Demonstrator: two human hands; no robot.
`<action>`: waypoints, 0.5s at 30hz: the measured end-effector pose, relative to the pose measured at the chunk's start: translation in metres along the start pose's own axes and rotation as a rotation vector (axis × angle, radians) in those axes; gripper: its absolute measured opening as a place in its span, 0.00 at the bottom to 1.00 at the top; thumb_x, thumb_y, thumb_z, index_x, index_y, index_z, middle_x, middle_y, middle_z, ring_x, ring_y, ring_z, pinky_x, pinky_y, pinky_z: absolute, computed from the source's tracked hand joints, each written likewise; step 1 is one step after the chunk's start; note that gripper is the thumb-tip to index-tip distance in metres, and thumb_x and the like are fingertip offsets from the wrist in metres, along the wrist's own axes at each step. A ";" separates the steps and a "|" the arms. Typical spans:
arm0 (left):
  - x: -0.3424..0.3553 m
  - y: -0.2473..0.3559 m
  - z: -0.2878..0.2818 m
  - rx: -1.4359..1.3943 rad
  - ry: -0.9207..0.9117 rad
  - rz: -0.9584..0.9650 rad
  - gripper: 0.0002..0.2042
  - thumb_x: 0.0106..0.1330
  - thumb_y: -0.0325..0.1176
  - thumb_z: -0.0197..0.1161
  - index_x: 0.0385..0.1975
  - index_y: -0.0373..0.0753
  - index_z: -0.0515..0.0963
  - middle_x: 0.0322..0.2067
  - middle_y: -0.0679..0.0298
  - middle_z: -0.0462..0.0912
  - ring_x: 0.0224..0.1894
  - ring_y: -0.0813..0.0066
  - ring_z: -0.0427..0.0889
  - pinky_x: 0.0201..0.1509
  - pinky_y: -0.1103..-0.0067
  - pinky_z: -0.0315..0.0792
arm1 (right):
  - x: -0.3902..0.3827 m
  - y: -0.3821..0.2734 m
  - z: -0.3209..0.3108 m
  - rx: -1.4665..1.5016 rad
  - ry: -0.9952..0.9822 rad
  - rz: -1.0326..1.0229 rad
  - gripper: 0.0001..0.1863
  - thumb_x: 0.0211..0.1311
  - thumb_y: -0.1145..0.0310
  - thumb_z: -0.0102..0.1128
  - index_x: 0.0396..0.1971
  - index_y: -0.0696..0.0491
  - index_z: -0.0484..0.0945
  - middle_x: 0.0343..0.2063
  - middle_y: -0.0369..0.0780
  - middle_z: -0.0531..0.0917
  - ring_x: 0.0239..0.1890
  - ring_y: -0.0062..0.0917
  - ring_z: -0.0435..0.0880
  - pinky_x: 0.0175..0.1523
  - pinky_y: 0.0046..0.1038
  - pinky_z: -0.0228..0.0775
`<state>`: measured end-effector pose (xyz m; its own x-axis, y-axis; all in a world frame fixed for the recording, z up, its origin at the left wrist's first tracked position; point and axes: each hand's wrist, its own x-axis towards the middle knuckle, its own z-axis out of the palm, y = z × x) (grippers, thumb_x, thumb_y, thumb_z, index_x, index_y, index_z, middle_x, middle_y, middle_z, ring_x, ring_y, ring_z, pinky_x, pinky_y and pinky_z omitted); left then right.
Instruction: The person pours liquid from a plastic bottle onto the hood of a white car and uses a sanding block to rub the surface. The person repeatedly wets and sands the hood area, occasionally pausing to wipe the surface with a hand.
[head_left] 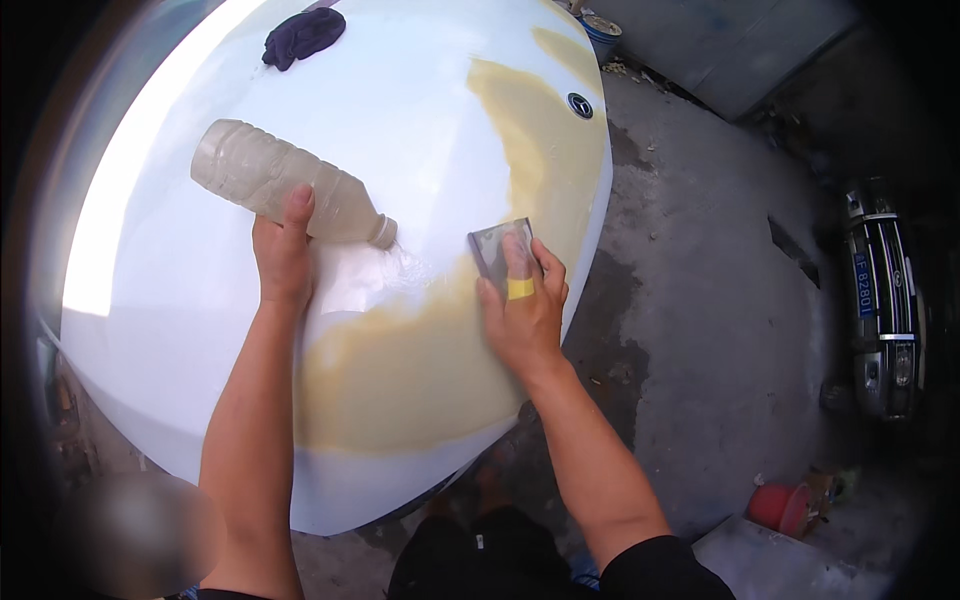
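Note:
My left hand [282, 255] grips a clear plastic bottle [285, 180] of cloudy liquid, tilted with its uncapped mouth down to the right. Liquid runs from it onto a white car hood [400, 120]. Under my right hand [528, 315] a flat grey sanding pad [492, 252] lies against the hood, fingers stretched over it and thumb at its left side. A yellow strip shows by the fingers. Around the pad spreads a dull yellow-beige sanded patch [400, 395], which runs along the hood's right and near edges. The pad's underside is hidden.
A dark crumpled cloth [303, 38] rests on the hood's far part. A round emblem [580, 105] sits near its right edge. Grey concrete floor [710, 330], partly wet, lies to the right, with another car's front [885, 300], a red tub [778, 507] and a blue bucket [602, 35].

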<state>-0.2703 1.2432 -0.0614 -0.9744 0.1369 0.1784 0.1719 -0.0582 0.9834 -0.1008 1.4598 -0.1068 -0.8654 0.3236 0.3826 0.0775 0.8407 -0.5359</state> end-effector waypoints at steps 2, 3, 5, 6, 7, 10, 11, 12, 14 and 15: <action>-0.004 -0.001 -0.003 0.017 0.015 0.006 0.31 0.65 0.54 0.62 0.56 0.33 0.71 0.52 0.59 0.76 0.54 0.70 0.74 0.59 0.74 0.67 | -0.078 -0.032 -0.003 0.072 -0.059 -0.064 0.32 0.56 0.69 0.66 0.63 0.52 0.69 0.65 0.42 0.70 0.65 0.44 0.64 0.64 0.45 0.55; -0.003 -0.001 -0.002 0.022 0.014 0.018 0.31 0.65 0.55 0.62 0.56 0.33 0.71 0.52 0.59 0.76 0.54 0.69 0.74 0.59 0.74 0.67 | -0.104 -0.049 -0.007 0.086 -0.083 -0.037 0.32 0.55 0.70 0.67 0.62 0.51 0.70 0.66 0.41 0.69 0.65 0.44 0.64 0.64 0.45 0.55; 0.000 -0.002 0.000 0.028 0.007 0.043 0.31 0.65 0.55 0.62 0.56 0.33 0.71 0.51 0.59 0.77 0.54 0.69 0.74 0.59 0.73 0.67 | -0.109 -0.056 -0.008 0.082 -0.074 -0.048 0.33 0.54 0.70 0.68 0.63 0.50 0.70 0.67 0.41 0.68 0.65 0.45 0.64 0.64 0.45 0.55; 0.000 -0.002 -0.002 0.036 0.002 0.054 0.31 0.65 0.56 0.62 0.55 0.33 0.71 0.51 0.59 0.77 0.53 0.69 0.74 0.59 0.73 0.67 | -0.093 -0.049 -0.002 0.070 -0.044 -0.081 0.33 0.54 0.70 0.68 0.63 0.50 0.69 0.66 0.41 0.69 0.65 0.45 0.64 0.63 0.45 0.56; 0.000 -0.003 -0.001 0.038 -0.002 0.063 0.31 0.65 0.56 0.62 0.55 0.33 0.72 0.51 0.59 0.77 0.53 0.69 0.74 0.59 0.73 0.67 | -0.072 -0.040 0.002 0.053 -0.016 -0.117 0.34 0.54 0.70 0.67 0.63 0.50 0.69 0.66 0.41 0.70 0.64 0.45 0.64 0.63 0.45 0.56; 0.001 -0.005 0.005 0.031 -0.010 0.053 0.32 0.64 0.56 0.63 0.55 0.33 0.71 0.50 0.59 0.77 0.53 0.69 0.74 0.59 0.73 0.67 | 0.031 -0.009 0.014 -0.009 0.074 0.009 0.36 0.57 0.69 0.65 0.66 0.56 0.63 0.57 0.46 0.76 0.61 0.46 0.66 0.61 0.49 0.58; 0.003 -0.002 0.007 0.025 -0.019 0.058 0.32 0.64 0.56 0.63 0.55 0.33 0.71 0.50 0.59 0.77 0.53 0.69 0.74 0.59 0.73 0.67 | 0.056 -0.001 0.014 -0.062 0.096 0.046 0.36 0.57 0.69 0.65 0.66 0.57 0.62 0.56 0.46 0.77 0.61 0.46 0.66 0.60 0.48 0.58; 0.003 -0.002 0.006 0.022 -0.029 0.054 0.32 0.64 0.56 0.63 0.55 0.33 0.71 0.50 0.59 0.77 0.53 0.69 0.74 0.59 0.73 0.67 | 0.051 -0.003 0.014 -0.057 0.084 0.054 0.36 0.57 0.69 0.65 0.66 0.57 0.63 0.56 0.46 0.77 0.61 0.46 0.66 0.61 0.48 0.57; -0.001 -0.002 0.003 0.024 -0.041 0.042 0.32 0.64 0.57 0.63 0.55 0.33 0.71 0.50 0.59 0.77 0.53 0.69 0.74 0.60 0.73 0.67 | 0.042 -0.010 0.015 -0.042 0.060 0.065 0.35 0.58 0.68 0.65 0.66 0.56 0.64 0.57 0.46 0.77 0.62 0.45 0.65 0.61 0.48 0.57; 0.000 -0.001 0.002 0.018 -0.038 0.040 0.32 0.64 0.57 0.63 0.55 0.33 0.71 0.50 0.59 0.77 0.53 0.69 0.74 0.60 0.73 0.66 | 0.017 -0.020 0.013 -0.047 0.037 -0.004 0.34 0.57 0.68 0.65 0.65 0.56 0.65 0.58 0.45 0.76 0.62 0.44 0.65 0.62 0.47 0.57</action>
<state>-0.2706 1.2450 -0.0624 -0.9605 0.1725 0.2182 0.2133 -0.0464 0.9759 -0.1232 1.4425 -0.0994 -0.8471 0.3351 0.4125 0.0980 0.8613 -0.4986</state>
